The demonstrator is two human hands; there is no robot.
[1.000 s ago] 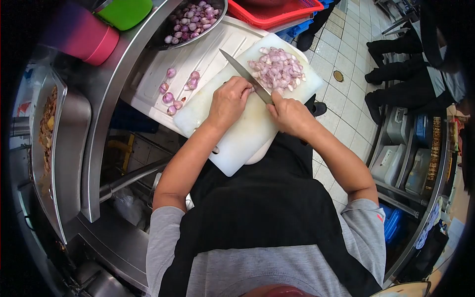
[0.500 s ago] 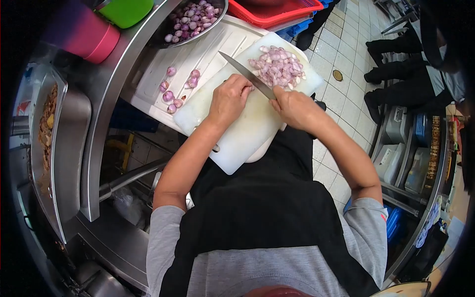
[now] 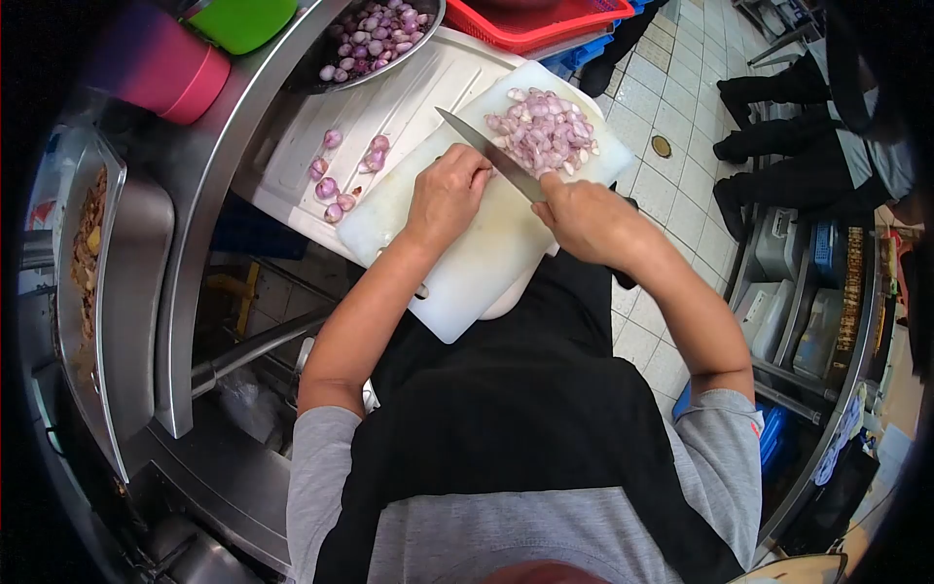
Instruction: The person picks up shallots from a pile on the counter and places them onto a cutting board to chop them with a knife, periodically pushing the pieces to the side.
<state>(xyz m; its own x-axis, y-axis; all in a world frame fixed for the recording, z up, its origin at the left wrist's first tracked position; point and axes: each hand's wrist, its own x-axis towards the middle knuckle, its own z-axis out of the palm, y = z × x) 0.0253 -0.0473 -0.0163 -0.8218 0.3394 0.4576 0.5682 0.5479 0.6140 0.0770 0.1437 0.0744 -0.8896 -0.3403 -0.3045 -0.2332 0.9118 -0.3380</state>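
Note:
My right hand (image 3: 589, 216) is closed round the handle of a knife (image 3: 491, 153), whose blade points up and left over the white cutting board (image 3: 467, 273). Beside the blade, my left hand (image 3: 449, 195) rests on the board with its fingers bent and pressed together; whatever lies under the fingertips is hidden. A pile of peeled, pale purple shallots (image 3: 543, 131) covers the board's upper right part. Several unpeeled shallots (image 3: 327, 187) lie on the white surface (image 3: 282, 185) to the left of the board.
A metal bowl of shallots (image 3: 375, 44) stands at the top, near a red basket (image 3: 535, 37). On the left are a steel counter edge (image 3: 199, 209), a pink container (image 3: 190, 83) and a deep food tray (image 3: 136, 282). People in dark trousers (image 3: 769, 190) stand at the right.
The knife blade has shifted slightly downward in view and my right wrist has lowered a little. My left hand has barely moved.

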